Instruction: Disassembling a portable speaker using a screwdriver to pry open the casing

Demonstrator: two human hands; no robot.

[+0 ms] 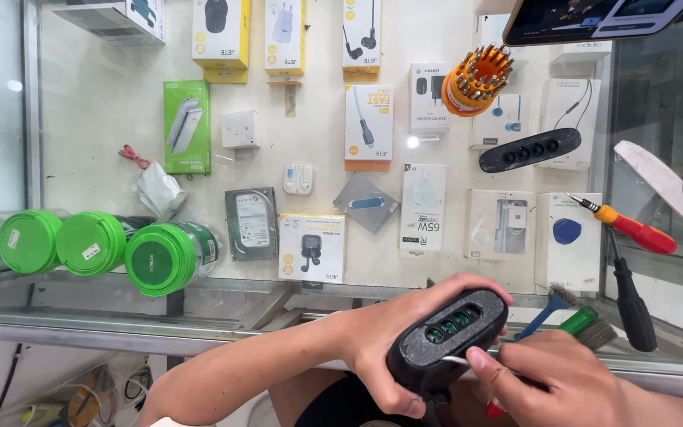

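My left hand (393,332) grips a black oval device housing (446,341) with a row of green-lit round openings, at the bottom centre over the front edge of the glass counter. My right hand (551,379) holds a thin metal tool (468,361) with a red handle, its tip touching the housing's lower right side. A matching black oval cover (530,149) with several holes lies farther back on the counter.
On the counter's right lie a red-and-orange screwdriver (634,229), a black screwdriver (632,304), a green-handled brush (583,323) and a blue brush (551,304). An orange bit holder (476,79) stands at the back. Green round containers (164,257) and boxed accessories sit under the glass.
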